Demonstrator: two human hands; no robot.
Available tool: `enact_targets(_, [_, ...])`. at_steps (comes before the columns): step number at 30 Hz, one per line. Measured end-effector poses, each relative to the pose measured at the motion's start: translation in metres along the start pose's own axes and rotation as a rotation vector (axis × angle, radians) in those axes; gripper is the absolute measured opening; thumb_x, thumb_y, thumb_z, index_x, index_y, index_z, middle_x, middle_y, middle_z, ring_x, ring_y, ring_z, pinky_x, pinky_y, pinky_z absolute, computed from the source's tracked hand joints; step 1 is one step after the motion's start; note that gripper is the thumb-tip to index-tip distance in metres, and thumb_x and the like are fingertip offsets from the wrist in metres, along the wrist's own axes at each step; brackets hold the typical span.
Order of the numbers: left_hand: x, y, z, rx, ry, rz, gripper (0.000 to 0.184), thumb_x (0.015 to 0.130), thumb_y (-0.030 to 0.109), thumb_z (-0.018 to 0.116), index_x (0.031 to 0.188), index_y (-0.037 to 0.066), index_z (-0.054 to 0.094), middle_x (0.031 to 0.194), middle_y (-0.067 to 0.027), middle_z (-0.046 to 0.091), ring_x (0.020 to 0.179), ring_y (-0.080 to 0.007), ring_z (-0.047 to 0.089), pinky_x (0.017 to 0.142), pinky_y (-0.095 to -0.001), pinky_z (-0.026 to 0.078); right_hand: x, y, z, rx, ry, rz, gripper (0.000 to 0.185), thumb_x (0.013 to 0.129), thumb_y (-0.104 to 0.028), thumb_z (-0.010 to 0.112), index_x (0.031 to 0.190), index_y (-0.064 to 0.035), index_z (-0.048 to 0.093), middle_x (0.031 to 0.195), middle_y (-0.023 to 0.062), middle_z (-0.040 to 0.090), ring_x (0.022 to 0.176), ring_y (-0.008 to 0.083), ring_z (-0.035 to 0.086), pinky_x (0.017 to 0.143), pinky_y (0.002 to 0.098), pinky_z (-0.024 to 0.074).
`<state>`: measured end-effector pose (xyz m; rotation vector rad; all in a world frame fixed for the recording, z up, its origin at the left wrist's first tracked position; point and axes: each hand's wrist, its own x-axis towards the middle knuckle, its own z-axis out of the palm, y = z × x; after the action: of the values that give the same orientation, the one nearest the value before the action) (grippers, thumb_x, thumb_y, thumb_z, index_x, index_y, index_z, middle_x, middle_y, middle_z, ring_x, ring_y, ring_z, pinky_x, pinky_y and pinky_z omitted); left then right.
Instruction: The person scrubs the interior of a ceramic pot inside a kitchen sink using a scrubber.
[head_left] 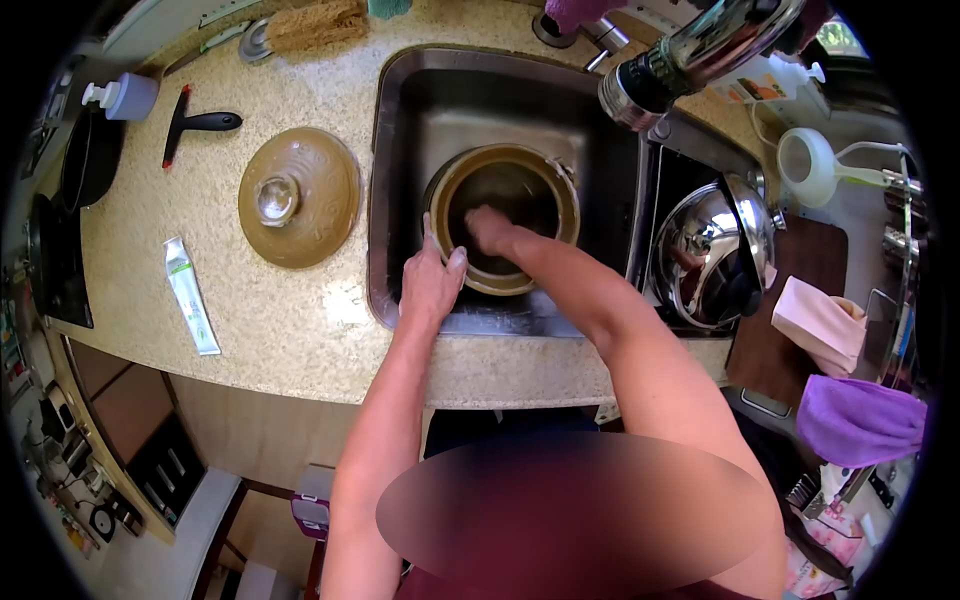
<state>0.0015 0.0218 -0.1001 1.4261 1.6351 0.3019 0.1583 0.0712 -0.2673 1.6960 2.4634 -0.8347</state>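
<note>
A brown glazed pot (451, 190) sits in the left basin of the steel sink (400, 120), its dark inside facing up. My left hand (432, 278) grips the near left side of the pot, index finger along the outside and thumb at the rim. Inside the pot is my right hand (488, 230), its fingers curled against the inner wall or bottom. Whatever those fingers hold, if anything, is hidden. On the counter left of the sink lies a round brown lid (320, 180) with a clear-looking knob.
A faucet (660, 80) reaches over the sink's back right. A shiny metal pot or lid (700, 260) fills the right basin. Left on the counter are a white tube (190, 295), a black-handled squeegee (205, 122) and a pump bottle (130, 97). A purple cloth (860, 420) hangs at right.
</note>
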Motion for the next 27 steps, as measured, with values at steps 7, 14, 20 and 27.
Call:
enact_targets(7, [0.000, -0.002, 0.001, 0.002, 0.020, 0.007, 0.080, 0.087, 0.030, 0.058, 0.150, -0.003, 0.022, 0.095, -0.0328, 0.065, 0.092, -0.0467, 0.064, 0.088, -0.0481, 0.049, 0.001, 0.005, -0.028, 0.519, -0.086, 0.312, 0.026, 0.071, -0.008, 0.069, 0.097, -0.0055, 0.072, 0.106, 0.0235, 0.068, 0.103, 0.0364, 0.066, 0.094, 0.0404, 0.0504])
enact_targets(14, [0.000, -0.003, 0.000, -0.029, -0.017, -0.032, 0.079, 0.087, 0.028, 0.057, 0.150, -0.004, 0.022, 0.088, -0.0310, 0.066, 0.089, -0.0466, 0.064, 0.088, -0.0478, 0.049, 0.004, 0.019, -0.046, 0.386, -0.067, 0.239, 0.022, 0.071, -0.005, 0.067, 0.092, -0.0054, 0.072, 0.096, 0.0212, 0.070, 0.096, 0.0387, 0.067, 0.096, 0.0443, 0.0486])
enact_targets(20, [-0.001, -0.001, 0.001, 0.003, 0.024, 0.019, 0.080, 0.086, 0.028, 0.057, 0.149, -0.007, 0.021, 0.084, -0.0308, 0.065, 0.086, -0.0461, 0.064, 0.087, -0.0481, 0.049, 0.017, 0.021, -0.076, 0.435, -0.178, 0.324, 0.024, 0.079, -0.018, 0.064, 0.096, -0.0051, 0.073, 0.104, 0.0246, 0.068, 0.094, 0.0386, 0.067, 0.094, 0.0448, 0.0495])
enact_targets(27, [0.000, 0.002, -0.002, -0.009, -0.003, 0.002, 0.081, 0.086, 0.028, 0.057, 0.149, -0.006, 0.021, 0.086, -0.0332, 0.064, 0.087, -0.0465, 0.064, 0.087, -0.0485, 0.049, 0.014, 0.048, -0.031, -0.009, -0.162, -0.049, 0.023, 0.083, -0.016, 0.058, 0.096, -0.0053, 0.075, 0.100, 0.0197, 0.071, 0.095, 0.0338, 0.069, 0.089, 0.0426, 0.0533])
